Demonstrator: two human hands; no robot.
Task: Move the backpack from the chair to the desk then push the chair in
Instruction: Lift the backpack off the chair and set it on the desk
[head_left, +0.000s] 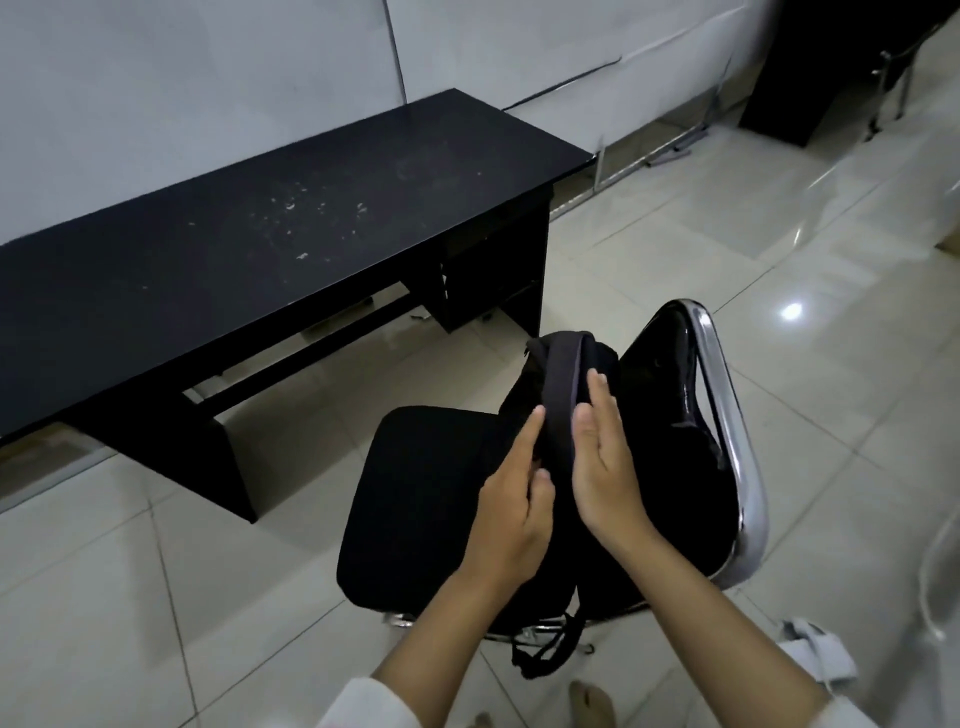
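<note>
A black backpack (563, 374) stands upright on the black seat of a chair (415, 499) with a chrome-framed backrest, at lower centre. Its straps hang below the seat's front edge. My left hand (511, 499) touches the backpack's left side with the index finger stretched along it. My right hand (605, 462) is flat against its right side, fingers straight. Neither hand is closed around it. The long black desk (234, 249) stands to the upper left against a white wall, its top scuffed with pale marks.
Glossy pale floor tiles surround the chair. Between desk and chair lies a strip of open floor. Another dark cabinet and chair legs (893, 78) stand at the far upper right. My bare feet (592, 701) show at the bottom edge.
</note>
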